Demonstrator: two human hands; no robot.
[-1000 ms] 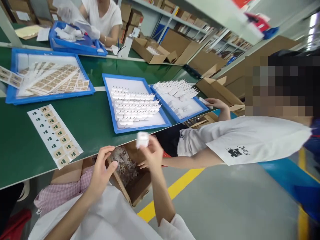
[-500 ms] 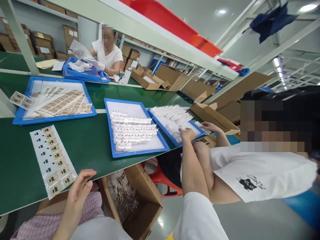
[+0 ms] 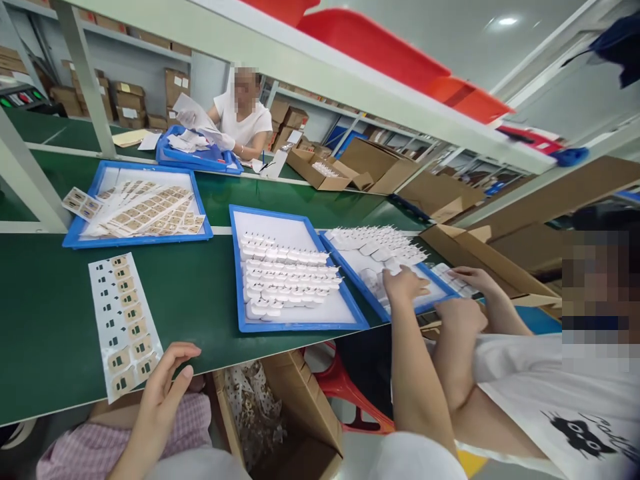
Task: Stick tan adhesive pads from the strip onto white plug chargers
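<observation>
My right hand [image 3: 403,284] reaches out over the right blue tray [image 3: 436,303] and lies palm down on the white plastic parts [image 3: 380,248] in it, fingers stretched, nothing visible in its grip. My left hand [image 3: 167,381] hovers at the near edge of the green table [image 3: 55,360], fingers apart and loosely curved, holding nothing. It is right beside a white sheet of tan labels [image 3: 125,321]. A middle blue tray [image 3: 295,280] holds rows of white parts.
A co-worker in a white T-shirt sits at my right, with a hand [image 3: 459,315] by the right tray's edge and another hand [image 3: 473,277] behind it. A left tray [image 3: 135,207] holds label sheets. An open cardboard box [image 3: 280,413] sits under the table. Another person works at the far side.
My right hand, which held a white part near my body, has gone out to the right tray and stays on it. My left hand dropped to the table edge. The view tilted upward.
</observation>
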